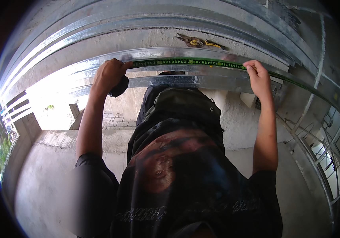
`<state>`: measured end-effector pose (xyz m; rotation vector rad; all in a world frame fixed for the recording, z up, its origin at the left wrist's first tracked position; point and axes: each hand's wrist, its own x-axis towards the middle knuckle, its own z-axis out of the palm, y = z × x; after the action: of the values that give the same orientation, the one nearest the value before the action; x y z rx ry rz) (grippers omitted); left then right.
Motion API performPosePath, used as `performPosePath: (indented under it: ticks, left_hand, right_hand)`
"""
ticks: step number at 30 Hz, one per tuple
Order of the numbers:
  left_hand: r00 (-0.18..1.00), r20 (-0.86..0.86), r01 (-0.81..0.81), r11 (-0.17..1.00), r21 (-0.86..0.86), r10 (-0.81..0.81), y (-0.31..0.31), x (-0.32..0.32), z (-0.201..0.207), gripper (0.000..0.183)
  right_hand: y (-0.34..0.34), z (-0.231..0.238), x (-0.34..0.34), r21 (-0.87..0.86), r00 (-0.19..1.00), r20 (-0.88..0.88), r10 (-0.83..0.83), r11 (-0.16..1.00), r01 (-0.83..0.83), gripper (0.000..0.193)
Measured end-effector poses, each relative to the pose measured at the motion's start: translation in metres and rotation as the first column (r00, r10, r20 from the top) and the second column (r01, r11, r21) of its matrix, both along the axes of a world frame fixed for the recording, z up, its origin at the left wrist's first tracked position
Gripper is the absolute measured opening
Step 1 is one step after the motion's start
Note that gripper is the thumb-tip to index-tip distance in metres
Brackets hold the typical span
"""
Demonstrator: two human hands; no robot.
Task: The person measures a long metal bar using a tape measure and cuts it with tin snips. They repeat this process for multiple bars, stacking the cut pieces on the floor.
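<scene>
A tape measure's black and green blade (194,61) runs out along a shiny metal channel (154,52) that crosses in front of me. My left hand (109,74) is closed round the tape measure at the blade's left end; its dark case (119,87) shows below the palm. Farther right, the thumb and fingers of my right hand (258,74) pinch at the blade's edge. Beyond that hand the blade continues along the metal toward the far right. Whether something small is also between the right fingertips, I cannot make out.
Tin snips (199,41) with yellow handles lie on the concrete beyond the channel. More long metal profiles (138,24) stretch across the far side, and another metal piece (174,81) lies closer to me. Scaffold tubing (309,99) stands at the right. A bright opening is at the left.
</scene>
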<state>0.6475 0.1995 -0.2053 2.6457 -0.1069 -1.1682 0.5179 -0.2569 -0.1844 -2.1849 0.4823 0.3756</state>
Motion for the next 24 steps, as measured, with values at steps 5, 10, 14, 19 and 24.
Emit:
performPosePath:
  ticks: [5, 10, 14, 19, 24]
  left_hand:
    - [0.999, 0.027, -0.021, 0.999, -0.03, 0.022, 0.004, -0.006, -0.002, 0.046]
    - [0.999, -0.015, -0.028, 0.999, 0.015, 0.028, 0.005, -0.006, -0.005, 0.048]
    - [0.999, 0.029, -0.023, 1.0, -0.017, 0.023, 0.006, -0.01, -0.008, 0.047]
    - [0.997, 0.081, 0.015, 1.0, -0.022, -0.013, 0.01, -0.016, -0.01, 0.048]
    - [0.994, 0.101, 0.031, 0.999, -0.01, -0.03, 0.014, -0.021, -0.016, 0.049]
  right_hand:
    - [0.072, 0.0, 0.028, 0.27, 0.965, 0.261, 0.027, 0.958, -0.1, 0.017]
    - [0.104, -0.019, 0.044, 0.374, 0.989, 0.062, 0.136, 0.915, -0.149, 0.019]
    - [0.124, -0.035, 0.049, 0.292, 0.975, 0.077, 0.206, 0.931, -0.22, 0.018]
    - [0.126, -0.059, 0.049, 0.208, 0.973, 0.092, 0.212, 0.951, -0.227, 0.015]
    - [0.132, -0.061, 0.046, 0.113, 0.953, 0.133, 0.274, 0.951, -0.289, 0.013]
